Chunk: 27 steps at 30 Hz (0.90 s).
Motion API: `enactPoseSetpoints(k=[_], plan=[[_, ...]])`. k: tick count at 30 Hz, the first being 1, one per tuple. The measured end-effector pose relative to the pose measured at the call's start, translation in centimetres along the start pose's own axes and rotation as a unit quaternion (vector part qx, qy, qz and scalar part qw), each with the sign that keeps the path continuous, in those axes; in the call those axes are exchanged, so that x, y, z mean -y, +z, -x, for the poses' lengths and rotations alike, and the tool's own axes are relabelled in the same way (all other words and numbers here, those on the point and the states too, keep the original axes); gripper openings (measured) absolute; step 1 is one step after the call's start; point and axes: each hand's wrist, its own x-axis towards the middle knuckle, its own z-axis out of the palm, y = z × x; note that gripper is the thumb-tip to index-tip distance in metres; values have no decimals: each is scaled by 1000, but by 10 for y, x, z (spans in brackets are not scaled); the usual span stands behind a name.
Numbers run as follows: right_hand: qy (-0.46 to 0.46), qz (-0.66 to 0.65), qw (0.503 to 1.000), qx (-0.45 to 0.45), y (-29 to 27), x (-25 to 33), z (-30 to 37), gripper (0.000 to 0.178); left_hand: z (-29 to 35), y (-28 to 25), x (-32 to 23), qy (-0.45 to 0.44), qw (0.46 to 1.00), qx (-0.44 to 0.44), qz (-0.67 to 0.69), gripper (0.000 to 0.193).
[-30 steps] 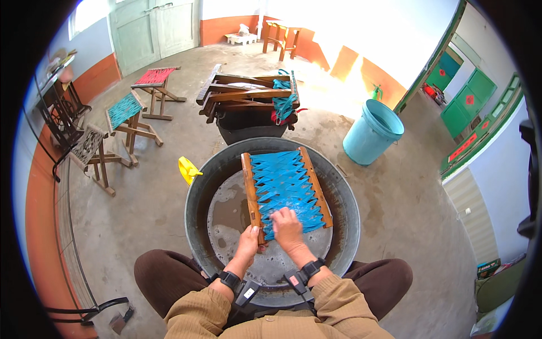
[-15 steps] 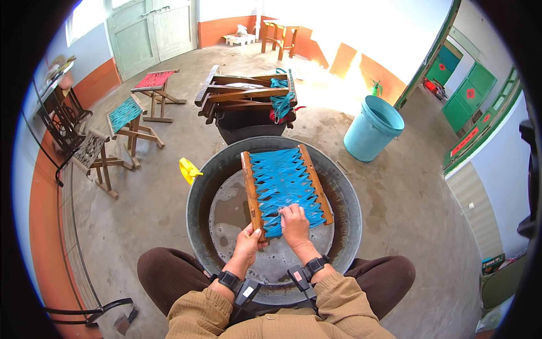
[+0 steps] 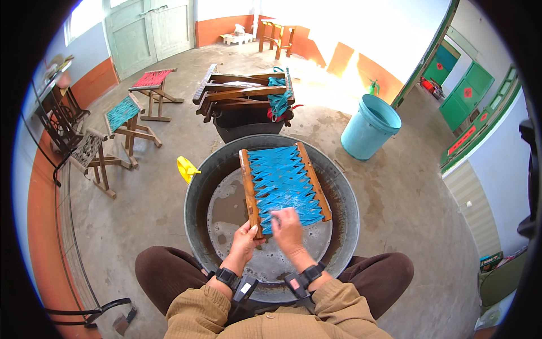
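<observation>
Thumb of the left hand [image 3: 244,242] lies over one wooden bar of a stool seat [image 3: 285,189], at seven o'clock of it, with other fingers going underneath; this grip is closed. The right hand [image 3: 289,227] is at six o'clock, its fingers curled at the blue straps; whether it pinches some small object, I cannot tell. Whitish foam is on the straps near this hand, so I judge the work on this seat is begun but not finished. The seat is above a metal tub [image 3: 345,226], which has foamy water [image 3: 226,209] at the bottom. A yellow thing [image 3: 185,168] is at its rim, at ten o'clock. Beyond, at twelve o'clock, folded stools [image 3: 240,93] lie piled on a black bucket [image 3: 248,129]; if they are done or left to do, the view does not show. A blue bucket [image 3: 361,135] stands between one and two o'clock. Farther, at ten o'clock, three opened stools [image 3: 124,113] stand in a row.
</observation>
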Motion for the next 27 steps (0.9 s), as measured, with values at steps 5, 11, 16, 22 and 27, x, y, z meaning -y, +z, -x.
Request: enactPoseSetpoints(k=[5, 11, 16, 22, 27], plan=[[-21, 25, 999, 36, -4, 6, 7, 22, -2, -3, -1, -2, 1000, 22, -14, 33], [38, 26, 998, -53, -5, -9, 8, 21, -2, 2, 0, 9, 1000, 11, -1, 34], [-36, -20, 998, 49, 4, -6, 11, 23, -1, -1, -4, 3, 999, 36, -2, 35], [50, 48, 996, -51, 3, -14, 8, 21, -2, 1, -1, -4, 1000, 11, -13, 34], [-15, -33, 999, 29, 10, -11, 13, 20, -5, -3, -3, -9, 999, 30, -6, 35]])
